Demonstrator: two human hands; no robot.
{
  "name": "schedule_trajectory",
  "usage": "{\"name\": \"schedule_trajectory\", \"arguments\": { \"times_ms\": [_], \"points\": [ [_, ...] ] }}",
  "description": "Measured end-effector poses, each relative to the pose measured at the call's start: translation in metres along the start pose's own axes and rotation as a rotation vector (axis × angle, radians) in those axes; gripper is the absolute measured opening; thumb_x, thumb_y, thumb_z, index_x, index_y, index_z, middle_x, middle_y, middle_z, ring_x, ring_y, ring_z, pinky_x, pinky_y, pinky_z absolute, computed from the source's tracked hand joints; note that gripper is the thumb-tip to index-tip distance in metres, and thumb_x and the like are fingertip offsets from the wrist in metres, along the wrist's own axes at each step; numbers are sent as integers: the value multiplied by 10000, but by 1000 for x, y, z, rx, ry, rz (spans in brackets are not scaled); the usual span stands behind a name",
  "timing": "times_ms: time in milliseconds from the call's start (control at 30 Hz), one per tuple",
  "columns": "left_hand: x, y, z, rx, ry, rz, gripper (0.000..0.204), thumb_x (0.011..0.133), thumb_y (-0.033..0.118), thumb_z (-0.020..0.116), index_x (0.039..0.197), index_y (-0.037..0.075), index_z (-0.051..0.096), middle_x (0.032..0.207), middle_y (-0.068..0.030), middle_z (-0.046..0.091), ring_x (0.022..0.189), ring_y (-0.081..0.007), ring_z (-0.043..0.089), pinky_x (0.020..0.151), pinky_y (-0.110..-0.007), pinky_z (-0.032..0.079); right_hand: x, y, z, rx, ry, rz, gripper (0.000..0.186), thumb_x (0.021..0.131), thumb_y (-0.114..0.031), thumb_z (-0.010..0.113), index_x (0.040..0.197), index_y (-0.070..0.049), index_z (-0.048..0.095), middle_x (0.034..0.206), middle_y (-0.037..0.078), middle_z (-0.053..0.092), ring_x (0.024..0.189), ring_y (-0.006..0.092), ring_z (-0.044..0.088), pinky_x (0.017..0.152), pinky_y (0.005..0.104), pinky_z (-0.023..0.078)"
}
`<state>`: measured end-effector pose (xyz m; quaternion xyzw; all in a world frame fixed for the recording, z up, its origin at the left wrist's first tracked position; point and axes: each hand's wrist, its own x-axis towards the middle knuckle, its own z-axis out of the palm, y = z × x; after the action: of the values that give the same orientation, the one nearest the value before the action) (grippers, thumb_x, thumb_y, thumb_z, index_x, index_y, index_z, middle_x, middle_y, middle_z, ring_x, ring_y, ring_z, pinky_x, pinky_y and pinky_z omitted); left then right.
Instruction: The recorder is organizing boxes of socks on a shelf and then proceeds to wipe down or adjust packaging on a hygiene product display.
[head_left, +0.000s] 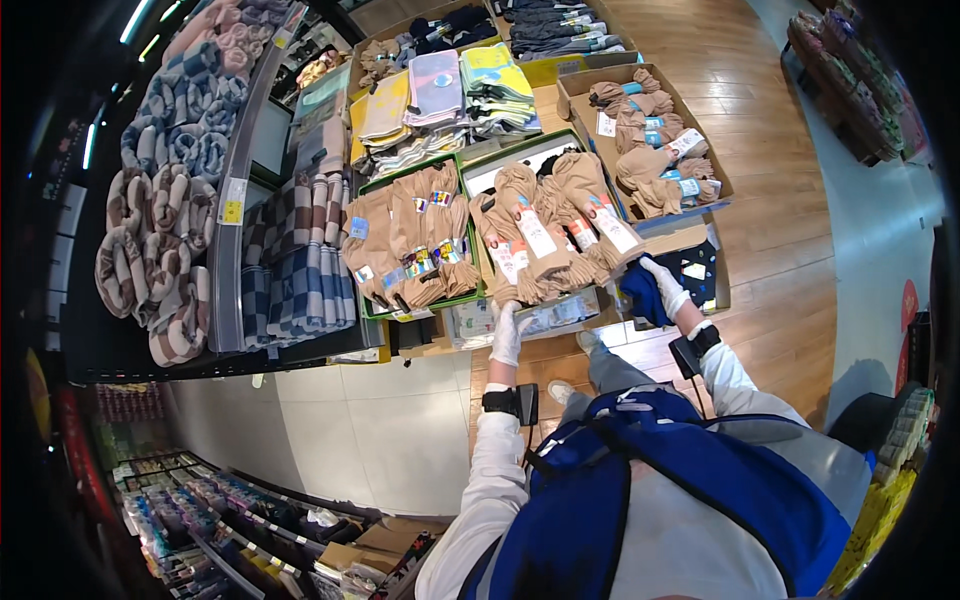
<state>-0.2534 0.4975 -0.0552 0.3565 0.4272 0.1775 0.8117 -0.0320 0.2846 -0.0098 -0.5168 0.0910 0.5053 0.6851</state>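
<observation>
Both my hands wear white gloves. My left hand (pixel 506 334) is at the front left corner of a green-rimmed tray (pixel 462 172), its fingers closed at the rim under the bundles. Piled in that tray are tan stockings (pixel 538 225) in bundles with white and red paper labels. Beyond the tray's front right corner, my right hand (pixel 668 287) is closed at the edge of a bunched dark blue cloth (pixel 640 292); its fingertips are partly hidden. A second green-rimmed tray (pixel 377 312) of tan stockings sits just left.
A cardboard box (pixel 722 150) of tan bundles with blue bands stands at the right. Folded towels (pixel 437 90) lie behind the trays. Left are checked rolls (pixel 300 285) and a shelf divider (pixel 232 200). A dark patterned item (pixel 697 272) lies right of the blue cloth.
</observation>
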Motion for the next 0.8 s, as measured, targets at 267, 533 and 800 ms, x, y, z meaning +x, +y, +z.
{"name": "schedule_trajectory", "arguments": {
  "times_ms": [267,533,800],
  "points": [
    [-62,-11,-18,24,-223,-90,215,794,168,474,935,11,513,932,-96,545,922,-195,514,827,-349,419,-32,17,-30,-36,-81,39,337,734,-223,570,1012,-47,500,832,99,566,682,190,576,577,269,489],
    [-110,1,-13,-480,-487,-136,548,818,361,433,1209,-10,332,1143,-171,457,1063,-266,442,948,-407,303,-58,44,-88,-265,-224,52,463,704,-215,544,1098,10,452,967,103,545,872,154,543,719,250,466],
    [-88,-50,-12,-569,-336,-306,630,828,535,282,1228,50,322,1159,-135,441,1053,-267,439,916,-383,327,-94,33,-72,-250,-95,57,597,687,-259,581,1185,4,380,1092,88,503,968,143,501,834,250,404]
  ]
}}
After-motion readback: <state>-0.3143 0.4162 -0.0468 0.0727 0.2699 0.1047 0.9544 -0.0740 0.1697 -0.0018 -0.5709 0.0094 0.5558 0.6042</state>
